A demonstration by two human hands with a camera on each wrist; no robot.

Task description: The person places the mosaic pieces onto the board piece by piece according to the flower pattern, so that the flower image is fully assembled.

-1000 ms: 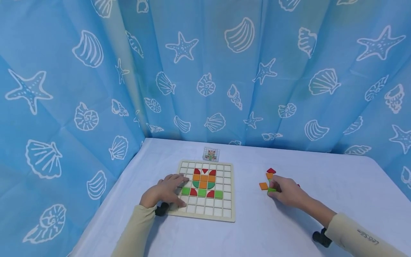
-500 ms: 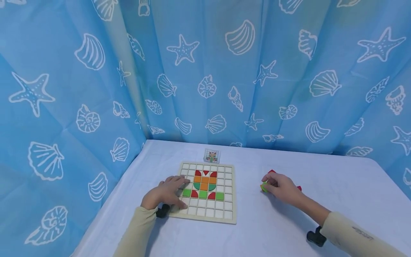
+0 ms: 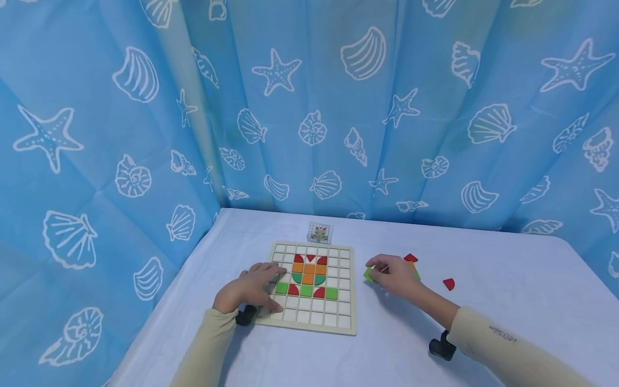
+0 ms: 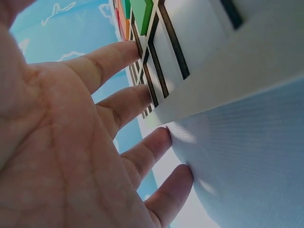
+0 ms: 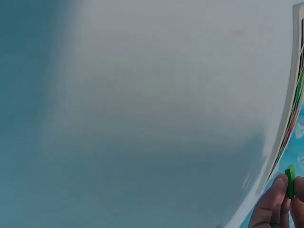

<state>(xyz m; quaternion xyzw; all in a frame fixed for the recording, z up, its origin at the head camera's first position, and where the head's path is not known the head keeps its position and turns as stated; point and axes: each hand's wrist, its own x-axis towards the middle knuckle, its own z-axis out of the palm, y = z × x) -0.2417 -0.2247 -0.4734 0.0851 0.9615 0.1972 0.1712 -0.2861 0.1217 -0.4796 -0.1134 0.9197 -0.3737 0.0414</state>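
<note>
A square pale grid board (image 3: 314, 325) lies on the white table, with red, orange, dark green and light green tiles set in its cells as a flower-like pattern. My left hand (image 3: 250, 289) rests on the board's left edge, fingers spread; in the left wrist view the fingertips (image 4: 127, 50) touch the board and the cloth. Just right of the board, my right hand (image 3: 394, 274) pinches a light green tile (image 3: 369, 274) between thumb and fingers. The right wrist view shows this green tile (image 5: 290, 182) edge-on in the grip.
Behind the board lies a small pattern card (image 3: 320, 233). Loose pieces lie right of the right hand: a red tile (image 3: 410, 258), orange and green ones partly hidden by the hand, and a red quarter-round tile (image 3: 448, 284). A blue shell-print curtain (image 3: 309, 107) hangs behind the table.
My right hand has picked up the green tile from the loose pieces and moved left toward the board, uncovering the red quarter-round tile. The left hand stays in place.
</note>
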